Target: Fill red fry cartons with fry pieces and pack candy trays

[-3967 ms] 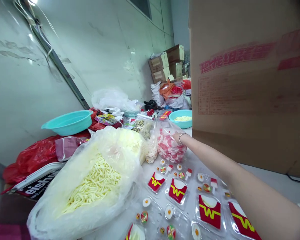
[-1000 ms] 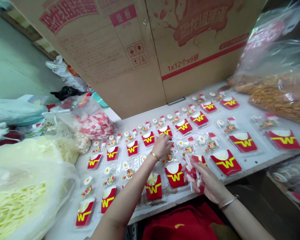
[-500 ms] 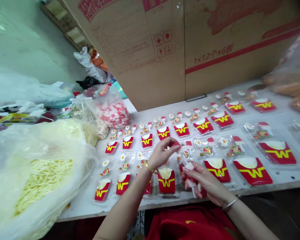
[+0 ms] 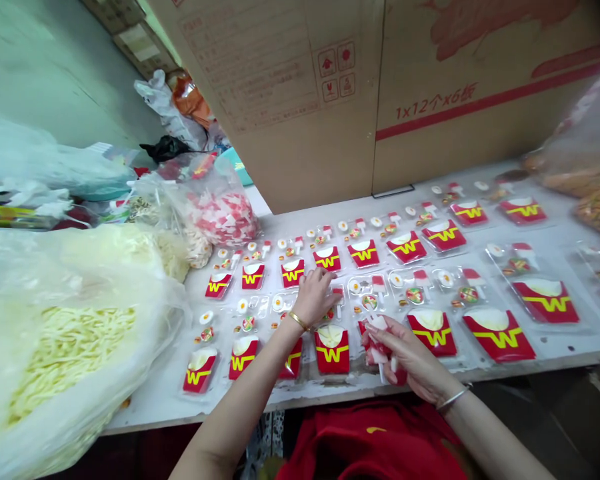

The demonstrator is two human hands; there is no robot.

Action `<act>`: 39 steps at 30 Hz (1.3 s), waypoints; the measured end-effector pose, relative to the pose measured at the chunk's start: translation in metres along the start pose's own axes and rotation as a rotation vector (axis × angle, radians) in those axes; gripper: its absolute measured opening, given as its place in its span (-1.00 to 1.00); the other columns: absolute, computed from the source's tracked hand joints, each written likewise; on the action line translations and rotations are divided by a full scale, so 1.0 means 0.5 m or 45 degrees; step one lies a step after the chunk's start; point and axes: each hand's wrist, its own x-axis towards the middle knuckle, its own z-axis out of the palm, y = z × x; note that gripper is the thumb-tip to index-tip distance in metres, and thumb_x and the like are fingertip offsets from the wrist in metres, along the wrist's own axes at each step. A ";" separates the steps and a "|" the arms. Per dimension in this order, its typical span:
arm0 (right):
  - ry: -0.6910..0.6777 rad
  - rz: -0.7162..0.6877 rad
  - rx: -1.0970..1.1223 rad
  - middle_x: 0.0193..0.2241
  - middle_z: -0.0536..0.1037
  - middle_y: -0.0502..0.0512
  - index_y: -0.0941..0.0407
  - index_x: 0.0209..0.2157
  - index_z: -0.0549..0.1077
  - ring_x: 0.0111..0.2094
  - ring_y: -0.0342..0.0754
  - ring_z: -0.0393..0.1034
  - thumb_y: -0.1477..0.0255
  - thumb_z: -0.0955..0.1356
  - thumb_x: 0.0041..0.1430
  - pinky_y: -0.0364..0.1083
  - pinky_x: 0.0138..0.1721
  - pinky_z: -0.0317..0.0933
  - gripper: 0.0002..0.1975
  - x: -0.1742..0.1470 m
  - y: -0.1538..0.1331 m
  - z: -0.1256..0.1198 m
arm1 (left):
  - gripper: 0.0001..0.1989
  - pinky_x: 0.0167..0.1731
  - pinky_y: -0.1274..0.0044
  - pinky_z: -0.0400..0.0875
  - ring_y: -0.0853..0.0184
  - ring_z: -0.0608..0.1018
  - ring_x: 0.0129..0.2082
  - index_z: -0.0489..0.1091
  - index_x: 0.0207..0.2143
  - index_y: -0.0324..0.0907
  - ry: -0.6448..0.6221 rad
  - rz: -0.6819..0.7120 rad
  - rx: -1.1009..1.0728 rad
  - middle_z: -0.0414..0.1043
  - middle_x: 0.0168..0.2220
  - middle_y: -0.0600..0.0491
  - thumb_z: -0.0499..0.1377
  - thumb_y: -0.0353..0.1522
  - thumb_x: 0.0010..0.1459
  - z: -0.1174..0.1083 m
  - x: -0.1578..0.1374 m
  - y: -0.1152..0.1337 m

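My left hand (image 4: 316, 297) reaches down over a clear blister tray in the front row, its fingers curled at a small red-and-white toy spatula (image 4: 338, 293). The hand covers part of that tray. Below it sits a red fries box with a yellow W (image 4: 332, 350). My right hand (image 4: 397, 353), near the table's front edge, is closed round several loose red-and-white toy spatulas (image 4: 378, 353). Just behind it, a tray holds a fried-egg piece (image 4: 354, 287), a round pizza-like piece (image 4: 369, 303) and another red-and-white piece (image 4: 379, 285).
Two rows of filled blister trays cover the white table (image 4: 280, 227). A large cardboard box (image 4: 300, 147) stands behind them. On the left are an open bag of pale fries pieces (image 4: 75, 353) and a bag of red-and-white pieces (image 4: 225, 217); another bag (image 4: 575, 160) lies far right.
My left hand has moved left and away from my right hand, down to a front-row tray. My right hand stays near the front edge with its bunch. The view has shifted slightly.
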 end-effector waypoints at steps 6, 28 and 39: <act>-0.072 0.055 -0.245 -0.63 0.46 -0.08 0.08 -0.08 0.29 -0.73 -0.18 0.27 0.14 0.43 -0.08 -0.28 -0.80 0.02 -0.44 0.007 0.012 0.041 | -0.74 -0.25 0.55 0.31 0.38 0.44 -0.30 0.38 -0.23 -0.19 -0.315 0.060 -0.694 0.42 -0.30 0.06 0.09 -0.19 0.17 -0.045 -0.076 0.063; -0.144 0.223 0.127 -0.42 0.48 0.04 0.06 -0.14 0.31 -0.61 -0.17 0.38 0.13 0.34 0.11 -0.30 -0.81 0.04 -0.63 0.032 0.046 0.099 | -0.76 0.19 0.20 -0.05 0.27 0.46 -0.05 0.44 -0.29 -0.14 0.033 0.196 0.215 0.47 -0.09 -0.02 -0.03 -0.34 0.24 -0.046 -0.214 -0.100; -0.318 0.446 -0.077 -0.42 0.50 0.11 0.11 -0.14 0.34 -0.60 -0.09 0.43 0.02 0.28 0.11 -0.28 -0.84 0.02 -0.53 0.051 0.050 0.186 | -0.76 -0.28 0.56 0.33 0.39 0.44 -0.34 0.37 -0.37 -0.23 -0.075 -0.205 -0.788 0.42 -0.38 0.05 0.12 -0.22 0.16 -0.100 -0.253 -0.033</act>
